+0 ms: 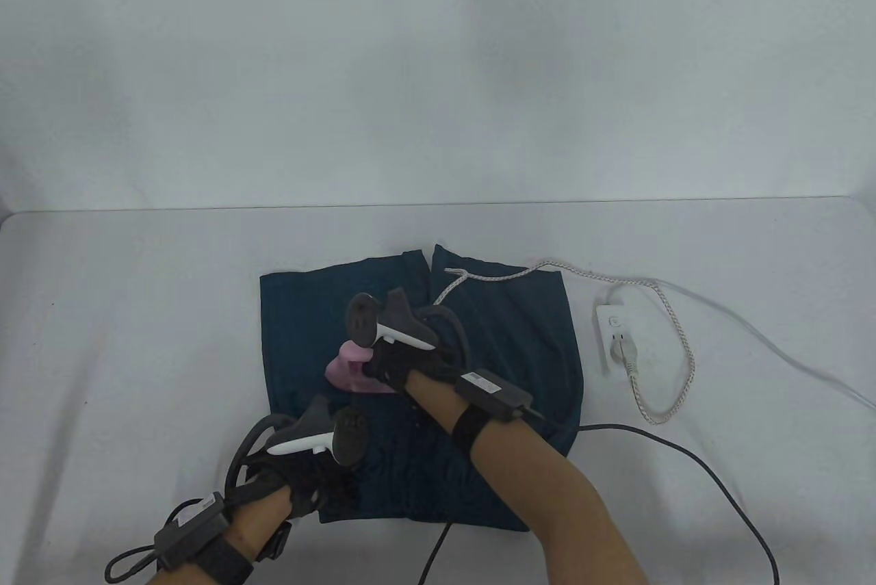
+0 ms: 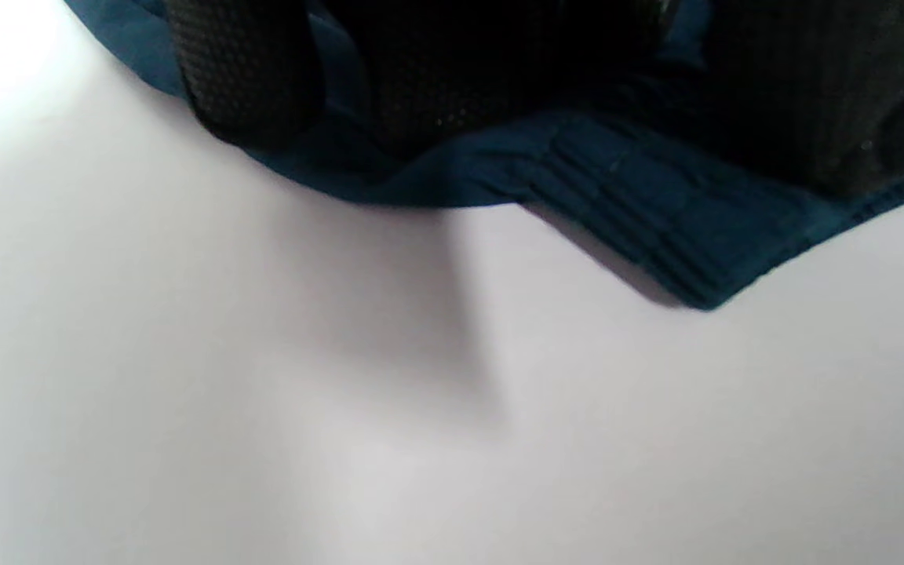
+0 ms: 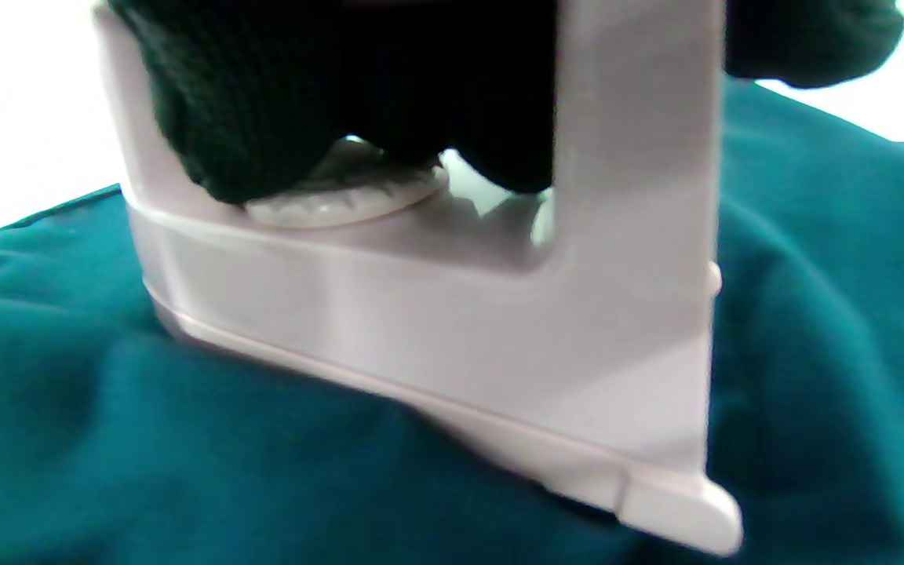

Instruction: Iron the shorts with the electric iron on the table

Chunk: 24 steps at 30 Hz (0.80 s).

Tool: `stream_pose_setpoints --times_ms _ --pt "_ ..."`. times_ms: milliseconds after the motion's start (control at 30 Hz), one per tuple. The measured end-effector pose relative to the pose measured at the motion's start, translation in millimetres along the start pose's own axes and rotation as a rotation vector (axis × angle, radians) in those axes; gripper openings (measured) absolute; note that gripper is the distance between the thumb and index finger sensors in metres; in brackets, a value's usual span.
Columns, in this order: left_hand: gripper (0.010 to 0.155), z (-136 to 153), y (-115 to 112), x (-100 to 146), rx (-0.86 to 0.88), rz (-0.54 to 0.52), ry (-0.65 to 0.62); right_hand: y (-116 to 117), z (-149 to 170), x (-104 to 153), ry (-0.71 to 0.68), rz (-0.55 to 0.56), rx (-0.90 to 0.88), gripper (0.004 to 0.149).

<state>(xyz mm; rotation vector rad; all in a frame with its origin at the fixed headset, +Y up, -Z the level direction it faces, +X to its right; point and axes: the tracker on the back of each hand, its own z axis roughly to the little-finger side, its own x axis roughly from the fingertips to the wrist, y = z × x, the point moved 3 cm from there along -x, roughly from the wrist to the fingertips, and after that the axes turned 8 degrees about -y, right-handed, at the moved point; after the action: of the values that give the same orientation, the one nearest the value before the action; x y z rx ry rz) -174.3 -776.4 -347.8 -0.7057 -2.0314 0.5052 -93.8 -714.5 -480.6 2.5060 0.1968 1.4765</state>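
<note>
Dark teal shorts (image 1: 493, 332) lie flat on the white table, waistband toward me. A pink electric iron (image 1: 356, 369) rests on the left leg of the shorts (image 3: 185, 439). My right hand (image 1: 404, 356) grips the iron's handle (image 3: 640, 157), fingers (image 3: 279, 102) wrapped around it. My left hand (image 1: 308, 475) presses on the waistband corner at the shorts' near left. In the left wrist view its gloved fingers (image 2: 248, 71) lie on the ribbed waistband (image 2: 656, 227).
A white power strip (image 1: 614, 333) with a plug lies right of the shorts. The iron's braided white cord (image 1: 677, 339) loops from it across the shorts' far edge. A black cable (image 1: 718, 475) runs over the table at near right.
</note>
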Motion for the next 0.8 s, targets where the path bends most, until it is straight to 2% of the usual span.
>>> stream_pose_setpoints --times_ms 233,400,567,800 --pt "0.075 -0.1 0.0 0.0 -0.001 0.0 0.0 3.2 -39.1 -15.4 -0.095 -0.001 0.004 0.05" --pt "0.075 -0.1 0.0 0.0 -0.001 0.0 0.0 5.6 -55.4 -18.1 -0.14 -0.009 0.008 0.051" --pt "0.075 -0.1 0.0 0.0 -0.003 -0.002 -0.001 6.9 -52.9 -16.1 -0.143 -0.013 0.013 0.051" --pt "0.075 -0.2 -0.1 0.0 -0.005 -0.002 0.0 8.9 -32.9 0.3 -0.119 -0.028 0.008 0.05"
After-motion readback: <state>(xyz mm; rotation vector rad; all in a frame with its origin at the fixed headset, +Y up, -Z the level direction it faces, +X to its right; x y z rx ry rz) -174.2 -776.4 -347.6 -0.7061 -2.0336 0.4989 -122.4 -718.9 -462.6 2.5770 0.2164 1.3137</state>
